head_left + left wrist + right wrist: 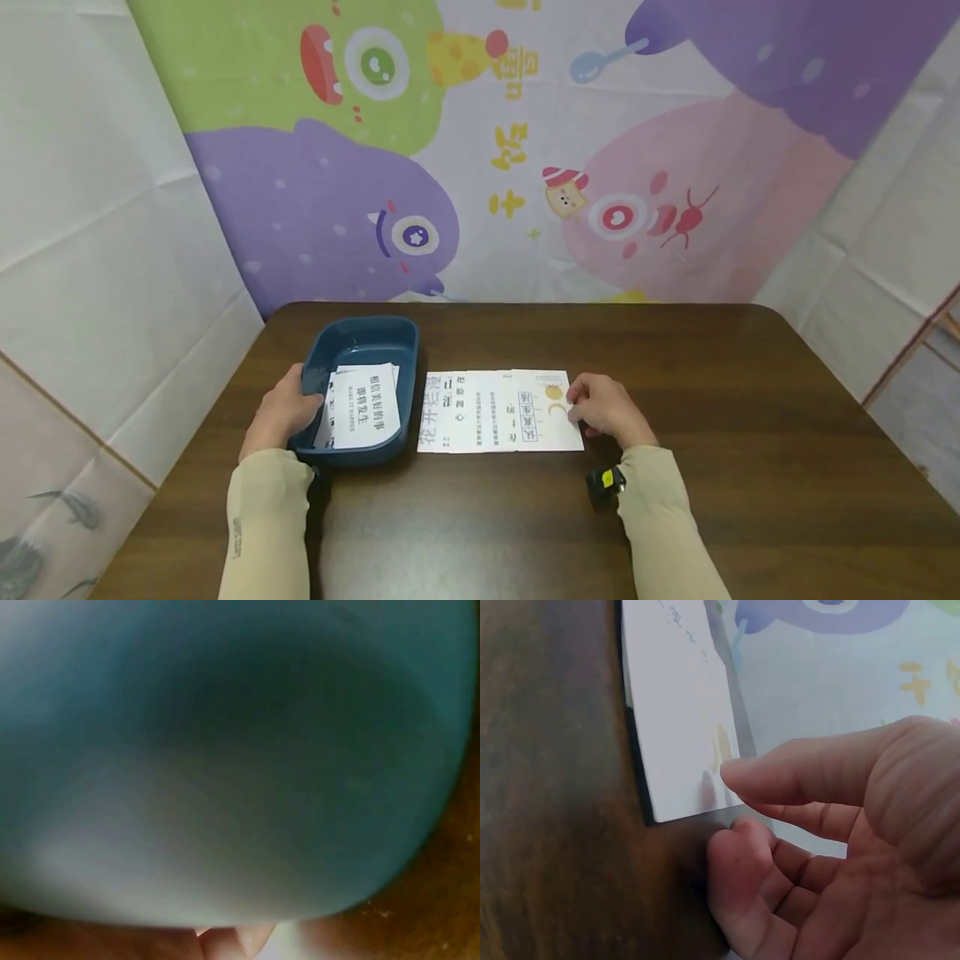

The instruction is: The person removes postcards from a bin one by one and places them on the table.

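At the left of the table is a blue tray (412,392) holding several white printed cards (365,408). My left hand (279,413) grips the tray's left wall, thumb over the rim. The left wrist view is mostly the tray's blurred outer surface (360,825), with a bit of hand (232,941) below. Right of the tray, overlapping white cards (480,412) with dark print lie in a row. My right hand (609,408) pinches the right end of the rightmost card (536,417); in the right wrist view its thumb (802,772) lies on the card's corner (679,772).
The brown wooden table (480,533) has rounded far corners. Behind it hangs a cloth with cartoon monsters (360,192). White sheets (97,183) flank both sides. A small black device with a yellow label (606,482) sits at the right wrist.
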Available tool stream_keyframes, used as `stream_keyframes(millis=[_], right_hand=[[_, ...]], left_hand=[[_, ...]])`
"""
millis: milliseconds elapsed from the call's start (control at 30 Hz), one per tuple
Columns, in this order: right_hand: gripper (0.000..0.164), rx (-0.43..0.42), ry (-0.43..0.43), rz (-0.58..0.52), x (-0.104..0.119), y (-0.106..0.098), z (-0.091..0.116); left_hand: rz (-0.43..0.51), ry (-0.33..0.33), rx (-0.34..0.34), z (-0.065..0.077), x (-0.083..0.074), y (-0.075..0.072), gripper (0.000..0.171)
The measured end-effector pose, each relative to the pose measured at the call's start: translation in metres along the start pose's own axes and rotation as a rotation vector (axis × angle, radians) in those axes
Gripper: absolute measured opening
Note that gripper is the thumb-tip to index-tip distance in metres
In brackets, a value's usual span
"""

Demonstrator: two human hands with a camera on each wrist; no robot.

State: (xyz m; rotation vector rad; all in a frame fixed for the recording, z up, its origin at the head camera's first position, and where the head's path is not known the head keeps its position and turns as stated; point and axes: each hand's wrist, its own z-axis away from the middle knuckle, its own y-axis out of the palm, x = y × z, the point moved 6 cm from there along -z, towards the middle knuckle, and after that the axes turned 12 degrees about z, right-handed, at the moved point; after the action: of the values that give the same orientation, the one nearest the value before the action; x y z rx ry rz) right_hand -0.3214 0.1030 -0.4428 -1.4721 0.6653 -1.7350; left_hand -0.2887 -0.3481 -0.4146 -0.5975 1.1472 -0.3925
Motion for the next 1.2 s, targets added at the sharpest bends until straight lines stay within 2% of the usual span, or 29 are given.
stream_keyframes(millis=[433,867,1133,1200], right_hand=[[0.021,-0.02,0.017,0.026,-0.002,0.006,0.0],[0.019,-0.017,0.019,0.012,-0.004,0.003,-0.001],[0.026,0.019,0.02,0.027,0.005,-0.001,0.004],[0.027,-0.009,0.005,0.074,0.011,-0.004,0.006]], left_hand=[[0.005,-0.003,0.007,0.002,0.003,0.002,0.062],[-0.01,0.02,0.005,0.0,0.0,0.002,0.061],[-0.01,0.008,0.009,0.0,0.001,0.002,0.064],[-0.006,-0.001,0.011,0.0,0.002,0.002,0.064]])
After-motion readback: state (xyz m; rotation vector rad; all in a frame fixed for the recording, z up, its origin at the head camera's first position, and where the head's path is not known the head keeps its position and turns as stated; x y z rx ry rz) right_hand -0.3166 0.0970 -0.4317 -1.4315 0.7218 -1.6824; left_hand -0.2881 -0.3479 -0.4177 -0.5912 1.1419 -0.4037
